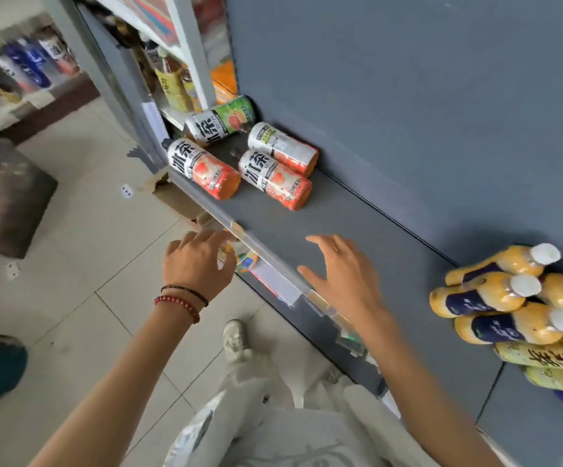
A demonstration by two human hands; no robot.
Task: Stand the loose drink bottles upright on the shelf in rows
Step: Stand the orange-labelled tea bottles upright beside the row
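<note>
Three iced-tea bottles with red-orange labels lie on their sides at the left end of the grey shelf (357, 237): one at the front edge (202, 168), one behind it (275, 180) and one by the back wall (283, 148). A green-labelled one (221, 123) lies further left. At the right, several yellow juice bottles (489, 294) with white caps lie stacked. My right hand (344, 274) hovers over the bare shelf with fingers spread, holding nothing. My left hand (199, 261) is in front of the shelf edge, fingers loosely curled, beside a blurred bottle (244, 259) on the level below.
A clear price rail (273, 261) runs along the shelf's front edge. Yellow-labelled tea bottles (553, 362) lie at the far right. An upright post (192, 52) and stocked shelves stand to the left. A cardboard box (175, 197) sits below, and my shoe (236, 338) is on the tiled floor.
</note>
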